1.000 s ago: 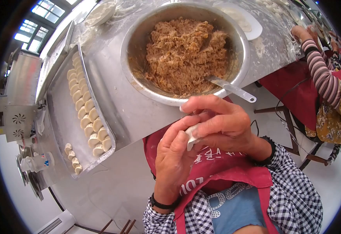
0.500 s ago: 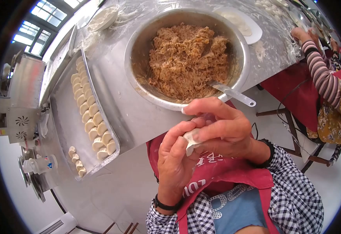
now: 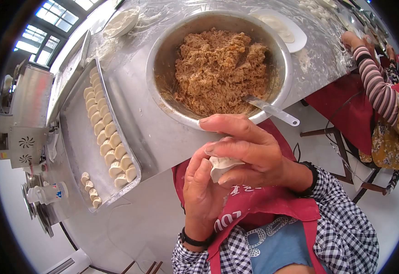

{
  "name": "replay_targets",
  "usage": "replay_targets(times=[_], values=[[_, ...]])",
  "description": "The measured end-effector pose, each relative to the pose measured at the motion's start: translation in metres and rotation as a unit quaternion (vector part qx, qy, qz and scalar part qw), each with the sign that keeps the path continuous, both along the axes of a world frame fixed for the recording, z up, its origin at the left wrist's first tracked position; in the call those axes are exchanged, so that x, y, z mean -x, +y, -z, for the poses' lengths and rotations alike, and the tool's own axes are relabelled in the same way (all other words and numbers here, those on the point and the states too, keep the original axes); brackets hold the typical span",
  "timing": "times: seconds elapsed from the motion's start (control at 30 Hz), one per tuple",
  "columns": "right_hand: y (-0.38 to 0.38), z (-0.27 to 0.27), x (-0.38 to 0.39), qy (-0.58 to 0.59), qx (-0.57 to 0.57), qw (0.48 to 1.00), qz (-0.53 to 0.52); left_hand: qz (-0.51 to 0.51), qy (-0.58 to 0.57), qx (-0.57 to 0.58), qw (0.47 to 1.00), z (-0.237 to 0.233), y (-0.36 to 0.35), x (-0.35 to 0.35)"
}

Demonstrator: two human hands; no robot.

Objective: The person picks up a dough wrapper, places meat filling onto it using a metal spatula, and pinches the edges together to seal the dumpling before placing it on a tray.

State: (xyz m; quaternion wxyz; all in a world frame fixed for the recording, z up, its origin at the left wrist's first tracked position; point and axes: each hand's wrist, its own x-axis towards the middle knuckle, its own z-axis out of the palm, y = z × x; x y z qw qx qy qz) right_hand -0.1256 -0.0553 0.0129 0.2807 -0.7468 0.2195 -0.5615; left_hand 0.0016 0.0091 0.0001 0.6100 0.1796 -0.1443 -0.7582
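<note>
A pale dumpling (image 3: 222, 167) is pinched between my two hands, just in front of the bowl and over the red apron. My left hand (image 3: 201, 185) holds it from the left with thumb and fingers. From the right, my right hand (image 3: 254, 155) presses on its edge, with the index finger raised above. Fingers hide part of the dumpling. Behind my hands stands a large metal bowl (image 3: 153, 82) of brown minced filling (image 3: 217, 68). A flat metal spatula (image 3: 272, 109) sticks out of the filling over the rim.
To the left, a metal tray (image 3: 78, 150) holds rows of dumplings (image 3: 103, 116) and several smaller ones (image 3: 89, 187) in its near corner. A white plate of wrappers (image 3: 295, 39) sits behind the bowl. At right, another person's hand (image 3: 352, 40) works at the floury table.
My right hand has shifted left over the dumpling, its fingers now flatter across the top. The dumpling has turned and shows more of its face. Both hands still hold it.
</note>
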Motion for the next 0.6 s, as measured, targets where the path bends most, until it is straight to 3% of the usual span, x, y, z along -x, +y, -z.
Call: replay_targets(times=[0.17,0.27,0.6], values=[[-0.006,0.009,0.0,0.06,0.106,0.993,-0.003,-0.013,-0.004,-0.036,0.999,-0.007,-0.002,0.003],[-0.004,0.007,-0.001,0.084,0.114,0.99,0.01,-0.019,-0.004,-0.053,0.998,-0.01,-0.003,0.004],[-0.001,0.001,-0.003,0.056,0.041,0.997,0.021,-0.008,0.09,-0.081,0.993,0.001,-0.003,-0.003]])
